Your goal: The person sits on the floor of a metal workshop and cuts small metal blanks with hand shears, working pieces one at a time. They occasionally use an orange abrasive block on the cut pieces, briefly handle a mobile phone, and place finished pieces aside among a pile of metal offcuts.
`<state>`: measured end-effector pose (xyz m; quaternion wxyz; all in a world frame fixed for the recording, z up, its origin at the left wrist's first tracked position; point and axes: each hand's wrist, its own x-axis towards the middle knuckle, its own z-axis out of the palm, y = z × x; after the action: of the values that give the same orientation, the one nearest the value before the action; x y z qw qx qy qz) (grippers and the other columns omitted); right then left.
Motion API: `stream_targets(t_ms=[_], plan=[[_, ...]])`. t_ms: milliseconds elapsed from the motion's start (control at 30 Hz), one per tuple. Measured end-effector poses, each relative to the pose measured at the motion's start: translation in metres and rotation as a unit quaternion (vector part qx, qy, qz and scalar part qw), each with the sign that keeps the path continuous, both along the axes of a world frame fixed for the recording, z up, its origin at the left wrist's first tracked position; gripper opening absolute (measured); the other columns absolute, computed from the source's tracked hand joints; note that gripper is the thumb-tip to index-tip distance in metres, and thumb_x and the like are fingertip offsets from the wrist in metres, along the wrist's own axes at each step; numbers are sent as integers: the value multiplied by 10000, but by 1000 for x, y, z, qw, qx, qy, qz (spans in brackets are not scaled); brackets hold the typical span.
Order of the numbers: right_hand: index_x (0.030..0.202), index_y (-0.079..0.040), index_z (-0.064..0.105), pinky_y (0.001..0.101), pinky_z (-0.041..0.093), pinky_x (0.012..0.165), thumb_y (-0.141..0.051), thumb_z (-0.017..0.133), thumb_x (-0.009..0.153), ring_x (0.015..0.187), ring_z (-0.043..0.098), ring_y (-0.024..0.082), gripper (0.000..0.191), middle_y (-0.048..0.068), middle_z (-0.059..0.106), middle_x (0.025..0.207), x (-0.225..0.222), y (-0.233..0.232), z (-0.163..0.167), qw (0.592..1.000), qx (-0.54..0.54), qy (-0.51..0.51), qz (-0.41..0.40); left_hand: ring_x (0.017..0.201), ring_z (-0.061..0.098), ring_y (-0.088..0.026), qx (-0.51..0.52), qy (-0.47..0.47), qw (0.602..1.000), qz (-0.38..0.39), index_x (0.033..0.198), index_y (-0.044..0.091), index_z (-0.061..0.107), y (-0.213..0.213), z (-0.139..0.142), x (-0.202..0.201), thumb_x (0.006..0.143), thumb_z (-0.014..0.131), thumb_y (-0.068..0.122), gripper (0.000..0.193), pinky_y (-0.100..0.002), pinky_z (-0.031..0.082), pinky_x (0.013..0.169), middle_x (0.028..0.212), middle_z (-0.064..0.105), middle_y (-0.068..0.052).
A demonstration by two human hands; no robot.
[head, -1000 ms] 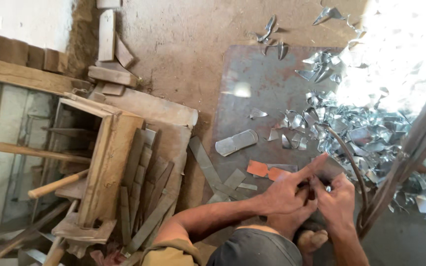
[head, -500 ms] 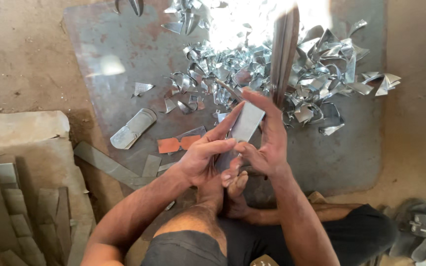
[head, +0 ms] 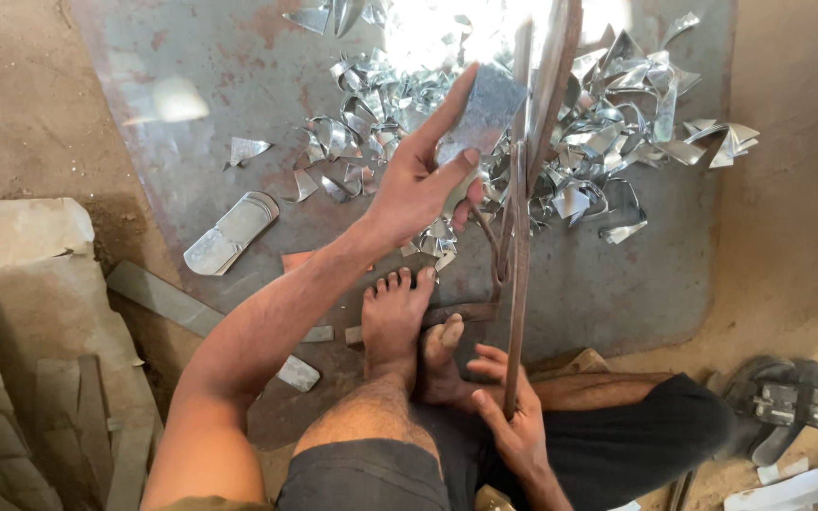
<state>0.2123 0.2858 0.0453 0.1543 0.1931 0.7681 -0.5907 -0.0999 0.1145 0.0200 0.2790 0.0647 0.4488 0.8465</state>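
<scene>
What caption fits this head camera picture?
Left hand feeds a metal sheet piece into upright shears; right hand grips the handle.

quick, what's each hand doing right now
Left hand: closed on a flat metal piece.
Right hand: closed around the shear handle.

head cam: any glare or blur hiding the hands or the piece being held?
Head view: sunlight blows out the top centre, washing out the scrap pile and the upper edge of the metal strip. Left hand on the strip is sharp and evenly lit. Right hand on the lever sits in softer shade, still readable. Metal sheet shows one pale reflection patch. No motion blur.
</scene>
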Motion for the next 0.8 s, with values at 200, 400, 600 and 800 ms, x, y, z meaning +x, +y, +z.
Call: stream_targets(t_ms=[200, 400, 600, 800], plan=[[1190, -9, 716, 401, 381, 1142, -187, 611, 985, 1381, 536, 268, 291, 198, 587, 1494, -11, -3, -8, 996, -50, -49, -51, 755, 641, -96, 32, -13, 999, -1, 1670, 261, 240, 2, -3, 6, 1090, 504, -58, 712, -277, 566, 543, 1441, 615, -77], [1178, -18, 741, 385, 430, 946, -202, 635, 961, 1101, 590, 260, 304, 191, 615, 1498, -7, -4, -12, 993, -31, -91, -76, 743, 632, -91, 12, -1, 1000, -7, 1670, 274, 243, 3, 2, 5, 1093, 499, -28, 700, -273, 574, 543, 1415, 621, -75], [1197, -7, 726, 422, 386, 1160, -204, 623, 1002, 1404, 536, 279, 296, 190, 596, 1496, -9, -4, -14, 998, -32, -21, -48, 703, 624, -75, -16, -11, 1000, -16, 1633, 296, 241, 3, 6, 3, 1062, 497, -5, 694, -256, 579, 529, 1344, 611, -52], [1432, -16, 552, 433, 269, 1209, -210, 647, 948, 1517, 350, 297, 530, 189, 411, 1625, -18, -3, -25, 992, -56, -44, -101, 727, 631, -77, -14, 22, 1000, -10, 1656, 307, 246, 5, 1, 4, 1091, 498, -15, 698, -266, 592, 545, 1217, 669, -51]])
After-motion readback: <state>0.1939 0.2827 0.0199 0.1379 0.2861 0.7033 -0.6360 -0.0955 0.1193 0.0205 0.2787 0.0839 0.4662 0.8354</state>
